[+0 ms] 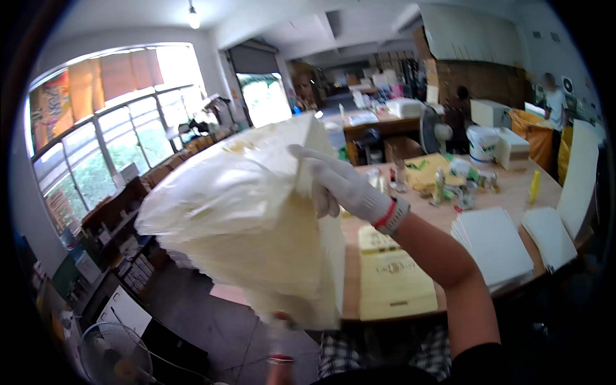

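Note:
A large pale-cream box (330, 256), partly covered in loose, crumpled clear plastic film (205, 192), is held up tilted before me, above the table's left end. My right hand (350, 186), in a white glove, grips its upper right edge, index finger stretched along the top and the other fingers curled against the side. Under the bottom of the box is my left hand (280, 330), smeared by motion, its fingers mostly hidden. Just right of the box, a flat pale-yellow printed sheet or panel (398, 282) lies on the table.
The wooden table (410, 212) carries stacked white boards (491, 247), small bottles (439, 186), a yellow marker-like stick (534, 187), a white bucket (482, 142) and a white box (512, 151). A fan (115, 356) stands low left. Two people are farther back at right.

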Demonstrator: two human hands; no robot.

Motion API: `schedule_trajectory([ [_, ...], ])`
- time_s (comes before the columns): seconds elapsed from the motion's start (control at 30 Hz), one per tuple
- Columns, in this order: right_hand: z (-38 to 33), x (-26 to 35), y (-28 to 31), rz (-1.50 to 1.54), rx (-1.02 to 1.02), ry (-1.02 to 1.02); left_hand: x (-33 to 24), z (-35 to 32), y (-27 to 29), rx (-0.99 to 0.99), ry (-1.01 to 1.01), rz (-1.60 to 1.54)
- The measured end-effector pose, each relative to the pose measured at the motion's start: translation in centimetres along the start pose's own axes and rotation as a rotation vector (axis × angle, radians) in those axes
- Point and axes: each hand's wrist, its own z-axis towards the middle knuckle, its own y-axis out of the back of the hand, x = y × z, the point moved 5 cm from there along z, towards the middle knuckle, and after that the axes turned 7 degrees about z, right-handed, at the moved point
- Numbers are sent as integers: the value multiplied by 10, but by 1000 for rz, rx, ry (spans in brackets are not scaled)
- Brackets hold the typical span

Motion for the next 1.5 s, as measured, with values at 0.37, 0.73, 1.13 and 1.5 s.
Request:
schedule_trajectory([
  [0.37, -544, -305, -72, 652, -913, -1155, -142, -76, -184, 647, -274, -208],
  [0.73, -552, -278, -65, 720, -1136, -1196, -150, 6, -317, 865, -380, 44],
  [1.13, -366, -335, 42, 637, -1098, -654, -158, 48, -308, 702, -206, -198],
  [1.5, -323, -235, 45, -806, -699, -3, -209, 78, -276, 772, 184, -681],
])
